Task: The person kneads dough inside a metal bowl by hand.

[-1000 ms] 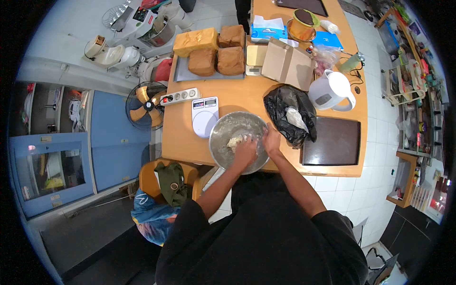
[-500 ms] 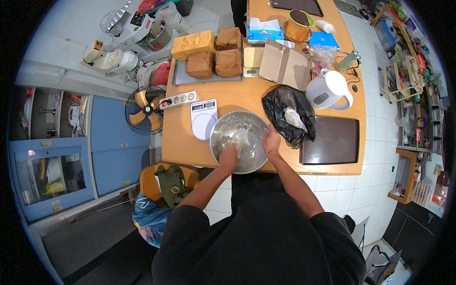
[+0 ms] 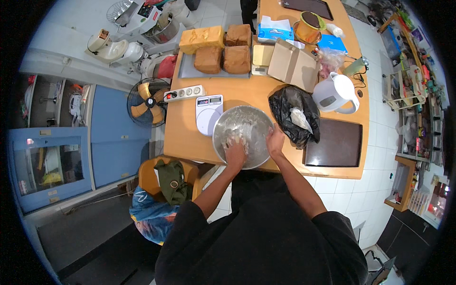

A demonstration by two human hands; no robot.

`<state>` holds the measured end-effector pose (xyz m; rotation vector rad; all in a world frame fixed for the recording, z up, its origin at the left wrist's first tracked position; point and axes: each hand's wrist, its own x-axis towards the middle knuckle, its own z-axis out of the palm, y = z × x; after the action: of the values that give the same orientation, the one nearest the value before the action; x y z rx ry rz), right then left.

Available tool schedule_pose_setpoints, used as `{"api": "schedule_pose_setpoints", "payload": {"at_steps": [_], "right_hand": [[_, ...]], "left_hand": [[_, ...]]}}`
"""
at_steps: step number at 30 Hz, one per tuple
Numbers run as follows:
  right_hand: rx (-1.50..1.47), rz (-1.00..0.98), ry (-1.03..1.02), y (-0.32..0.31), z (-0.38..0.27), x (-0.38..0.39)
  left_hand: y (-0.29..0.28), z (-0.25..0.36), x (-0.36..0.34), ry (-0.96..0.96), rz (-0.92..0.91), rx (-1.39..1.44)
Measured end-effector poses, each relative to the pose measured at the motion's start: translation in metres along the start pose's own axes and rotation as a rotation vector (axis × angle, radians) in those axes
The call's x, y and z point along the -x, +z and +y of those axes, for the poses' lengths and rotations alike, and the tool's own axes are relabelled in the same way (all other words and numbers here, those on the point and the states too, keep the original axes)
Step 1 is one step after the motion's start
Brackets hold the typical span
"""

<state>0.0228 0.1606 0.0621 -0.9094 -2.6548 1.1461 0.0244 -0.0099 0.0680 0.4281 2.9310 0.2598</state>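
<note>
A large steel mixing bowl (image 3: 258, 122) stands at the table's near edge, its inner wall smeared with pale, floury residue. My left hand (image 3: 235, 153) reaches down into it, fingers spread and coated with whitish dough or flour; whatever lies beneath the palm is hidden. At the bowl's right side, my right hand (image 3: 275, 141) grips the rim with its fingers closed. A white digital kitchen scale (image 3: 207, 119) lies just left of the bowl. On the right, a black plastic bag (image 3: 288, 128) with something white in its opening sits close to my right hand.
Loaves of bread (image 3: 207, 59) rest on a tray at the far left. A power strip (image 3: 184, 93), a fan (image 3: 149, 102), a white kettle (image 3: 335, 93), an opened cardboard box (image 3: 293, 64) and a dark baking tray (image 3: 333, 143) surround the work area. A chair (image 3: 148, 175) stands below left.
My left hand has shifted inside the bowl, and its fingers now show more spread. My right hand keeps its hold on the rim. The whole view has moved slightly.
</note>
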Motion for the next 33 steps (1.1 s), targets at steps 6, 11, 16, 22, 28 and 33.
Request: {"api": "schedule_pose_setpoints", "payload": {"at_steps": [6, 11, 16, 22, 28, 33], "right_hand": [[-0.037, 0.053, 0.046, 0.013, -0.001, 0.006], [-0.035, 0.073, 0.086, 0.015, 0.002, 0.006], [-0.056, 0.071, 0.068, 0.012, -0.001, 0.005], [0.014, -0.015, 0.033, 0.008, -0.004, 0.003], [0.03, -0.014, 0.099, 0.003, 0.003, 0.005], [0.012, 0.014, 0.071, 0.006, 0.002, 0.01]], "left_hand": [[0.03, 0.013, -0.011, -0.181, 0.154, -0.112], [0.016, 0.026, -0.012, -0.297, -0.348, 0.198], [0.003, 0.032, 0.009, -0.13, -0.352, 0.257], [0.004, 0.031, 0.019, -0.025, -0.277, 0.368], [-0.018, 0.029, 0.024, -0.014, -0.23, 0.282], [0.014, 0.002, 0.009, 0.044, -0.101, -0.001]]}}
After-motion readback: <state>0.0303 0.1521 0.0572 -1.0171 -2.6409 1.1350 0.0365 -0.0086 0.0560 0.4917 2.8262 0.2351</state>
